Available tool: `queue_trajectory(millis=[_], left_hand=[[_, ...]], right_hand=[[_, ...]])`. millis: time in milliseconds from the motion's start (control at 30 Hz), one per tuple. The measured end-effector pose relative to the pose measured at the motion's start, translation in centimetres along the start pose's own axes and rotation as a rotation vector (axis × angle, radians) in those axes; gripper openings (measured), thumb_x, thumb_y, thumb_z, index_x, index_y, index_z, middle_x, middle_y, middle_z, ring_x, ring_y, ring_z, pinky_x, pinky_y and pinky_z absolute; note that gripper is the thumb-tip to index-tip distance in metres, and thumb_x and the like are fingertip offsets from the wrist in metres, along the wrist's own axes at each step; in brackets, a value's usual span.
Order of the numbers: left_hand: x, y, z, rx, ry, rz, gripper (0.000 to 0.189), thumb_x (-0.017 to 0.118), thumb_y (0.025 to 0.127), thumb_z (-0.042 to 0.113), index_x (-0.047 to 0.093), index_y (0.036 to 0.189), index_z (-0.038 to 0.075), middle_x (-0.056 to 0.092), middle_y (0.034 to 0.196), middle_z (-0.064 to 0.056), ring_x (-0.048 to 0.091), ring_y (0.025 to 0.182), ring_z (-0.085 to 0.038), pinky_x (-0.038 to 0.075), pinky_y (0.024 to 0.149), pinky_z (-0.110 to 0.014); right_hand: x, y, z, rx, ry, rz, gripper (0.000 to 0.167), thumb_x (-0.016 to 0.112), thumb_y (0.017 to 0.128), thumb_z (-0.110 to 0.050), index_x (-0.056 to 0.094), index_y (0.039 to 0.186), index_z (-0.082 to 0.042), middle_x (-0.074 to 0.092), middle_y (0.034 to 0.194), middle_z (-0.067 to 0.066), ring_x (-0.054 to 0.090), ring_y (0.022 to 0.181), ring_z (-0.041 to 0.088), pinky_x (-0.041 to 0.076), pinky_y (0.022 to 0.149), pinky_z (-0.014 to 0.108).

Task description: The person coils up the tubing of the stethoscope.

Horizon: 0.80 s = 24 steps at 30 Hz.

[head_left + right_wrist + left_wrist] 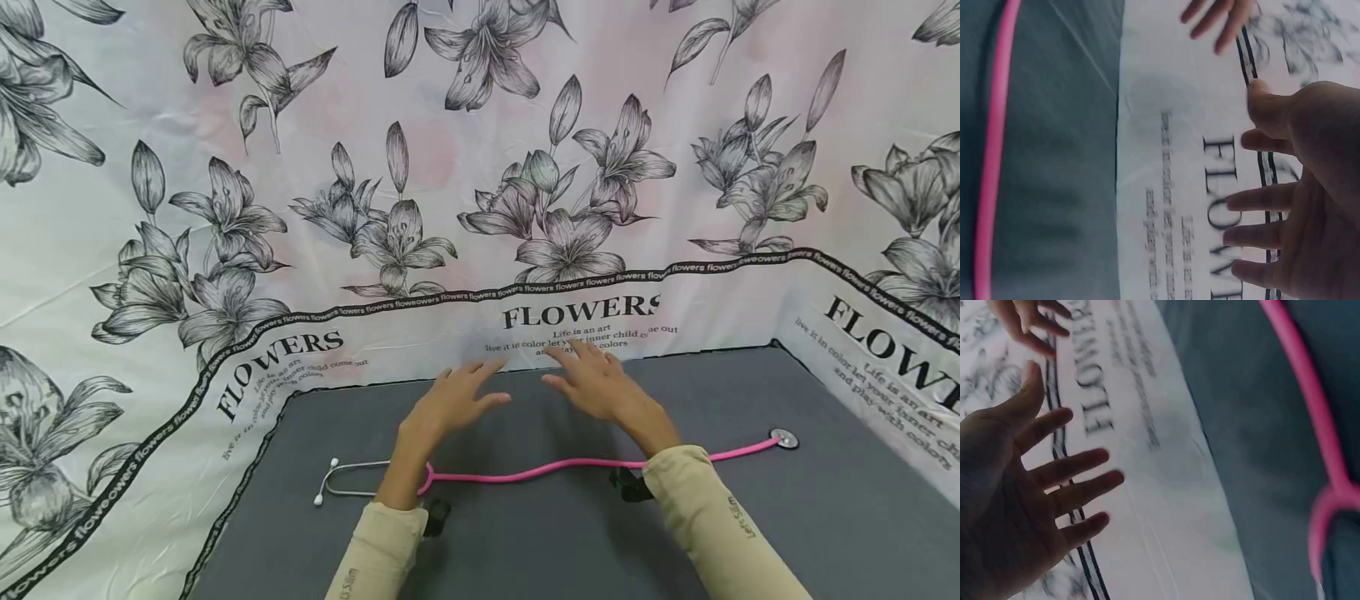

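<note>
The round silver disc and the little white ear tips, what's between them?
From the disc, the head view shows a long pink tube, then two thin silver metal tubes; the left wrist and beige right sleeve cross in front.

"FLOWERS" cloth (450, 183), apparently "Let's Slim" sleeve (716, 525)

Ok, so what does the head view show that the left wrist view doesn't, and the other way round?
Only the head view shows the round silver chest piece, the rounded white ear tips and the beige fabric sleeves. Only the left wrist view shows the bare left hand from its palm side. Both show that hand and the bare right hand, the pink stethoscope tube, the grey tabletop and the white cloth printed with flowers.
</note>
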<state>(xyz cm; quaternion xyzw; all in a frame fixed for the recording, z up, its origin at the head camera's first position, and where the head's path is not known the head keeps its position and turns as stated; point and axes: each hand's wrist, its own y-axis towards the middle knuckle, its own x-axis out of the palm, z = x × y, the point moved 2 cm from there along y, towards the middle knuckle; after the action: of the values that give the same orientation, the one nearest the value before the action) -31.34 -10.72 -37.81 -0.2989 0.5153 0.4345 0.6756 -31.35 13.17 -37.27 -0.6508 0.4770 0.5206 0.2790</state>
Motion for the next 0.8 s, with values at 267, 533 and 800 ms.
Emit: queue_trajectory(millis=[267, 533, 800], left_hand=[[0.3, -4.4, -6.4, -0.012, -0.092, -0.159, 0.059, 0.067, 0.102, 0.035, 0.05, 0.155, 0.017, 0.057, 0.155, -0.012, 0.054, 0.144, -0.035, 0.043, 0.117, -0.056], [1.1, -8.9, -11.6, -0.036, -0.048, -0.205, 0.074, 0.083, 0.088, 0.031, 0.053, 0.152, 0.008, 0.058, 0.151, -0.021, 0.053, 0.142, -0.044, 0.042, 0.114, -0.064], [1.3, -11.6, -14.2, -0.165, 0.012, -0.181, 0.09, 0.097, 0.068, 0.026, 0.057, 0.147, 0.009, 0.054, 0.151, -0.026, 0.049, 0.14, -0.053, 0.035, 0.114, -0.072]], right_hand=[[2.8, -0.2, -3.7, -0.173, 0.02, -0.067, 0.047, 0.056, 0.109, -0.033, 0.054, 0.149, -0.009, 0.061, 0.146, 0.02, 0.061, 0.134, 0.04, 0.05, 0.106, 0.06], [5.0, 0.0, -7.6, -0.205, 0.138, -0.128, 0.04, 0.06, 0.107, -0.031, 0.061, 0.143, -0.014, 0.064, 0.143, 0.013, 0.064, 0.128, 0.032, 0.052, 0.104, 0.053], [7.1, 0.3, -10.0, -0.271, 0.145, -0.184, 0.041, 0.067, 0.103, -0.027, 0.062, 0.141, -0.011, 0.066, 0.139, 0.015, 0.067, 0.123, 0.031, 0.053, 0.103, 0.054]])
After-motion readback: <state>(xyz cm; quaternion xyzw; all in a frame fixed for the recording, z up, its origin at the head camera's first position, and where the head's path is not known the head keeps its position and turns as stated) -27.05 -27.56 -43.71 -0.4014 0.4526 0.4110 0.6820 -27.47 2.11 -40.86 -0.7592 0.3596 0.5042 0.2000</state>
